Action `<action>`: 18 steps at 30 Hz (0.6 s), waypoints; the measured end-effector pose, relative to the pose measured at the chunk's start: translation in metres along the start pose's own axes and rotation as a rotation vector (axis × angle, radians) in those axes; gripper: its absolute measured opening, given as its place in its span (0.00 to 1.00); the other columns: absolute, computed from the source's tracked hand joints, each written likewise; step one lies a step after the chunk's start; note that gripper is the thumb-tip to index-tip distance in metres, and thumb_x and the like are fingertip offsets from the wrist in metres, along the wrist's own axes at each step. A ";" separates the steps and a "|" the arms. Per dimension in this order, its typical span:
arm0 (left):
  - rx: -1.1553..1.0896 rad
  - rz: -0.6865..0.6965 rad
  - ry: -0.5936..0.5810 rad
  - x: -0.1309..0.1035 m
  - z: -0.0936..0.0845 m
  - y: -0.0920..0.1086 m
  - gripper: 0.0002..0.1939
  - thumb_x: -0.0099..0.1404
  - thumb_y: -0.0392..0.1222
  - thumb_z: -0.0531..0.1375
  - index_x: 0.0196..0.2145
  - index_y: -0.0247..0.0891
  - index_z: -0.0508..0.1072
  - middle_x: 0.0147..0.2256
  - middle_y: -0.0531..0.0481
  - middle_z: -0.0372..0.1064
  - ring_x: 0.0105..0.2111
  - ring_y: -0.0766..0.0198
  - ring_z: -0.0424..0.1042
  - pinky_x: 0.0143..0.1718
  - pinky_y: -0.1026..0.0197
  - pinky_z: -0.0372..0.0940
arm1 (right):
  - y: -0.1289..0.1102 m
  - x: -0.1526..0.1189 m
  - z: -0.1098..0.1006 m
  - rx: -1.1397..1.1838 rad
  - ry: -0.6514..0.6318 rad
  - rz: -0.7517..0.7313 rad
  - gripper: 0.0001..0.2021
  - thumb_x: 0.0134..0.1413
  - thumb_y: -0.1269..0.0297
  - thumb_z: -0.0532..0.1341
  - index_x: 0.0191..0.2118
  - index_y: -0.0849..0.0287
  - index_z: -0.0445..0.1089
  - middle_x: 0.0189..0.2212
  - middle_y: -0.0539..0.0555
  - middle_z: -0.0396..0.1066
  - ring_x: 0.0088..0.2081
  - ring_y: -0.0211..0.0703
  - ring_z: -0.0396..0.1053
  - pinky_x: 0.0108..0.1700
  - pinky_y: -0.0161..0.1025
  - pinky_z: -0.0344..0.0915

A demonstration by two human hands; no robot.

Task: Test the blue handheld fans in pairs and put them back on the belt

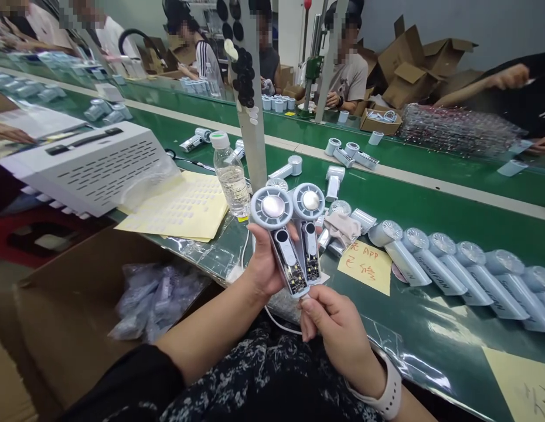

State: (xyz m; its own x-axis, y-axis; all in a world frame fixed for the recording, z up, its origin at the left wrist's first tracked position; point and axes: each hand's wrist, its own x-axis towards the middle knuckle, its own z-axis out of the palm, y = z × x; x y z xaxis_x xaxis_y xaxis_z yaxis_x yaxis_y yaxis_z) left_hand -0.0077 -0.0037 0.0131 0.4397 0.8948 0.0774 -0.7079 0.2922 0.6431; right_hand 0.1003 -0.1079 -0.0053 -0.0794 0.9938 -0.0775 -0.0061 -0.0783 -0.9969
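Two light blue handheld fans stand side by side in my left hand [266, 264], whose fingers wrap round their handles from behind. The left fan [272, 208] and the right fan [309, 202] both face me, with round silver centres and dark circuit boards showing in the handles. My right hand [327, 316] pinches a white cable plug at the bottom end of the handles; the plug is mostly covered by the fingers. A white cable [281, 326] loops below the fans.
A water bottle [232, 179] stands behind my left hand, beside yellow sticker sheets [188, 205]. Several fans [446, 272] lie in a row at right. A white vented box [101, 164] sits left, above a carton [70, 310] of bagged parts. People work across the green table [452, 193].
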 end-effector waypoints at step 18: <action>-0.080 0.039 -0.065 -0.010 0.012 0.009 0.32 0.45 0.74 0.64 0.23 0.38 0.74 0.38 0.46 0.78 0.35 0.58 0.78 0.37 0.58 0.73 | -0.002 -0.004 0.007 0.071 0.182 -0.068 0.20 0.66 0.51 0.56 0.24 0.56 0.62 0.14 0.44 0.61 0.19 0.37 0.63 0.26 0.35 0.59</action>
State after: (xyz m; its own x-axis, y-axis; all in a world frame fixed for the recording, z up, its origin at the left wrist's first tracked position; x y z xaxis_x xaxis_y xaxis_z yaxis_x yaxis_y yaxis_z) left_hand -0.0118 -0.0144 0.0267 0.4441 0.8830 0.1517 -0.7658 0.2863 0.5758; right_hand 0.0939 -0.1119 -0.0034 0.1051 0.9943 -0.0178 -0.0765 -0.0098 -0.9970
